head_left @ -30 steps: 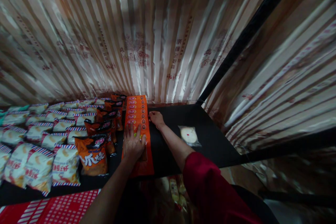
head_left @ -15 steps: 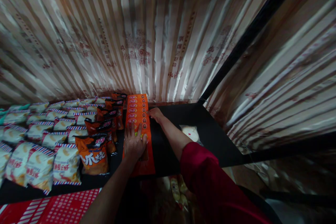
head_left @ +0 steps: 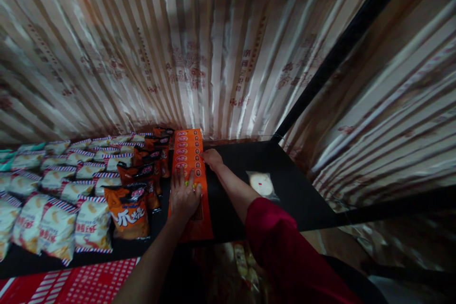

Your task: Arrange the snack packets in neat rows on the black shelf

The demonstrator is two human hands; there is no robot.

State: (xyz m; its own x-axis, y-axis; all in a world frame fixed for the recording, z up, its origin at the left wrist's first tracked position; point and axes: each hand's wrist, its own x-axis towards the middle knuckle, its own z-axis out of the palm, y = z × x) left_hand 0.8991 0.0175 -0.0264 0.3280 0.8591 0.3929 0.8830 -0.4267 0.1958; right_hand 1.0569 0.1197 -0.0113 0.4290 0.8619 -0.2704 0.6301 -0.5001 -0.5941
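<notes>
A row of flat orange packets (head_left: 187,145), overlapping one another, runs front to back on the black shelf (head_left: 231,218). My left hand (head_left: 185,194) lies on the nearer packets with its fingers spread. At the row's right edge, farther back, is my right hand (head_left: 213,157), its fingers bent together against the packets; whether they grip one is too small to tell. Just left of the row stand several orange-and-black bags (head_left: 130,213), one behind another.
Many white bags with striped edges (head_left: 92,223) fill the shelf's left side. A white round item in clear wrap (head_left: 261,184) lies to the right. A red basket (head_left: 96,280) is at the lower left, a black post (head_left: 320,71) at the right, pleated curtains (head_left: 192,19) behind.
The view has shifted slightly, so the shelf and goods appear a little farther right. Both hands keep nearly the same places at the orange packets.
</notes>
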